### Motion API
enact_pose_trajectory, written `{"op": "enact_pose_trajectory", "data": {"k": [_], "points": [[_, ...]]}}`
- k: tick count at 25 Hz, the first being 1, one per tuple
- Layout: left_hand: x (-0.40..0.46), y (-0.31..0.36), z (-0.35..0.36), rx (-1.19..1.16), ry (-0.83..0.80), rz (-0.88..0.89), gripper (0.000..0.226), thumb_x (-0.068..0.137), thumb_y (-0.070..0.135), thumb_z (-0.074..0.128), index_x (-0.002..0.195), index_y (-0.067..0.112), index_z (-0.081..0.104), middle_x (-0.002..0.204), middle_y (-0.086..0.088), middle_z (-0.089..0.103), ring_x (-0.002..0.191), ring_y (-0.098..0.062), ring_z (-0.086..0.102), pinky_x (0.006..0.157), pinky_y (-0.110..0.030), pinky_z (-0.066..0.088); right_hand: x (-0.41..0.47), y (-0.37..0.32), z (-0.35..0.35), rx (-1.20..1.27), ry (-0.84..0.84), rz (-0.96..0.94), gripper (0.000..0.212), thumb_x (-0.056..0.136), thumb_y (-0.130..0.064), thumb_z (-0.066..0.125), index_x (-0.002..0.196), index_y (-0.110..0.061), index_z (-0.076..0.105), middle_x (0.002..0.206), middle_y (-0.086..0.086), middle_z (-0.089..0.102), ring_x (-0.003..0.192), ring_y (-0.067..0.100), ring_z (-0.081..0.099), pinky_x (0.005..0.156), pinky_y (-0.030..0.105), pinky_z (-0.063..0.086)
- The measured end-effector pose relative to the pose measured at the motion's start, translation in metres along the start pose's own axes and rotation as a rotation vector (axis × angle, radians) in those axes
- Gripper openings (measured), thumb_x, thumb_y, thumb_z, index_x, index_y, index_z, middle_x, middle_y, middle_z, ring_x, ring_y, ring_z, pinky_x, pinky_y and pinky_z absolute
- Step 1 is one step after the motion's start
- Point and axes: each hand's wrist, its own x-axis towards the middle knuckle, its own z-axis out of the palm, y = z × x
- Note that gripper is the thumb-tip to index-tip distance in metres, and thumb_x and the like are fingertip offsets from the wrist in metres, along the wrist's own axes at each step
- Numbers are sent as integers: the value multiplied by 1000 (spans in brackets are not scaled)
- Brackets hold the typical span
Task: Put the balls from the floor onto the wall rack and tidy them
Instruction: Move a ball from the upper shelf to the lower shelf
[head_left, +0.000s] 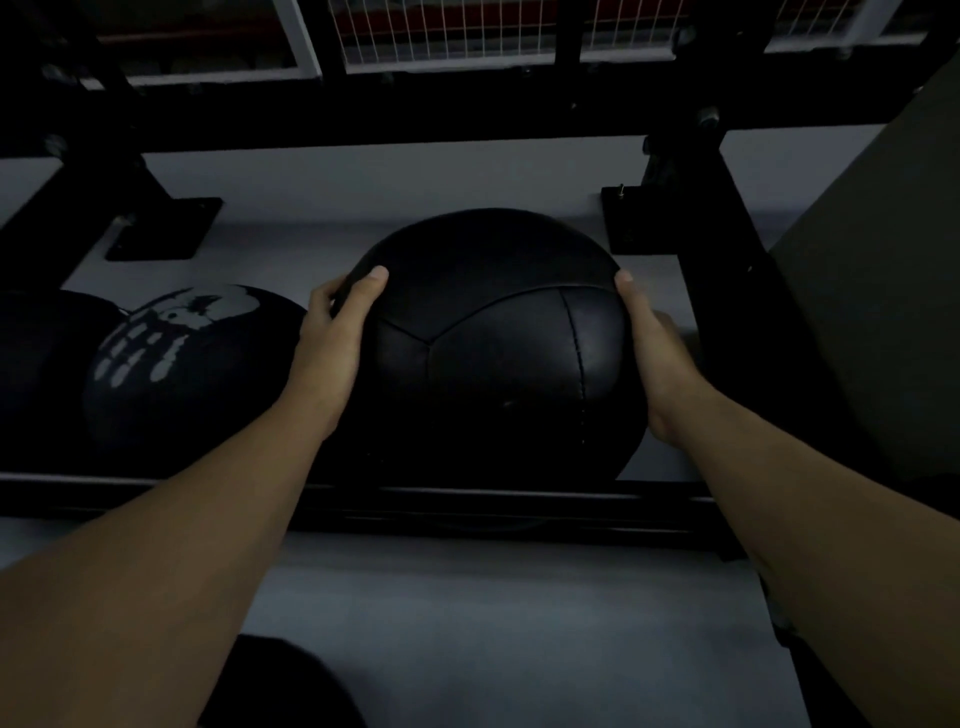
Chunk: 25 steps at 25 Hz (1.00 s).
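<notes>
A big black stitched medicine ball (493, 358) sits at the rack's front rail (467, 501), in the middle of the view. My left hand (332, 338) presses its left side with the thumb on top. On its right side lies my right hand (654, 353), so both hands hold the ball between them. To the left rests a second black ball with a white skull print (192, 364), close to my left hand. Another dark ball (41, 353) shows at the far left edge, mostly cut off.
Black rack uprights and wall brackets (675, 218) stand right of the ball, with another bracket (166, 228) at the left. A dark padded block (883, 291) fills the right side. A dark round shape (280, 686) lies low near the bottom edge. White wire mesh (441, 31) runs above.
</notes>
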Motion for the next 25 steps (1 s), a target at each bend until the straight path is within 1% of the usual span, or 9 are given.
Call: {"op": "enact_pose_trajectory", "data": {"k": [3, 5, 8, 11, 13, 14, 16, 20, 25], "points": [[-9, 13, -6, -10, -6, -30, 74, 72, 80, 60, 133, 39, 59, 132, 11, 66, 121, -11, 63, 105, -36, 51, -12, -8, -7, 4, -1, -21, 95, 58, -87, 64, 136, -34, 56, 130, -1, 69, 113, 25, 69, 103, 47, 56], [-14, 21, -7, -41, 11, -18, 63, 77, 77, 57, 128, 40, 57, 138, 6, 65, 129, -18, 61, 117, -45, 45, -21, -14, -12, 13, -19, -31, 87, 58, -87, 66, 132, -42, 53, 127, -5, 68, 109, 21, 68, 92, 42, 59], [-28, 38, -8, -18, 86, 13, 60, 85, 77, 52, 125, 32, 52, 138, 2, 61, 130, -17, 58, 119, -48, 43, -40, -24, -17, 44, -34, -68, 77, 58, -86, 68, 125, -52, 54, 119, -13, 67, 105, 13, 67, 76, 34, 56], [-32, 70, -19, -62, 60, -62, 82, 82, 83, 54, 139, 25, 48, 145, 1, 57, 136, -21, 56, 119, -50, 44, -59, -48, -19, 74, -22, -98, 70, 60, -87, 66, 118, -52, 52, 125, -9, 64, 113, 16, 65, 92, 40, 57], [-35, 96, -27, -163, -63, -194, 102, 78, 87, 57, 157, 24, 45, 151, -3, 61, 138, -28, 60, 113, -52, 51, -68, -69, -18, 88, -13, -62, 101, 61, -90, 62, 147, -39, 45, 143, -1, 60, 128, 25, 61, 108, 50, 52], [-40, 107, -29, -214, -127, -235, 98, 80, 86, 57, 155, 23, 53, 145, -4, 68, 130, -30, 68, 104, -49, 59, -73, -80, -17, 97, -24, -21, 111, 61, -92, 60, 154, -34, 42, 148, 1, 59, 132, 28, 60, 112, 53, 49], [-55, 121, -36, -281, -188, -271, 75, 85, 84, 52, 128, 28, 78, 125, -3, 80, 113, -26, 78, 86, -41, 66, -89, -97, -13, 127, -36, 51, 111, 59, -95, 56, 151, -33, 51, 145, 2, 64, 130, 31, 62, 113, 55, 47], [-98, 133, -57, -323, -72, -296, 72, 87, 83, 51, 131, 31, 75, 126, 0, 80, 118, -23, 75, 107, -45, 57, -141, -120, -9, 167, 79, 60, 86, 75, -83, 58, 145, -33, 59, 137, 1, 69, 124, 29, 66, 110, 51, 52], [-143, 149, -83, -364, 21, -278, 71, 88, 74, 59, 140, 26, 68, 133, -2, 77, 125, -24, 72, 112, -47, 53, -214, -133, -12, 242, 187, 11, 72, 84, -71, 61, 143, -31, 56, 132, -3, 70, 118, 21, 70, 103, 47, 58]]}}
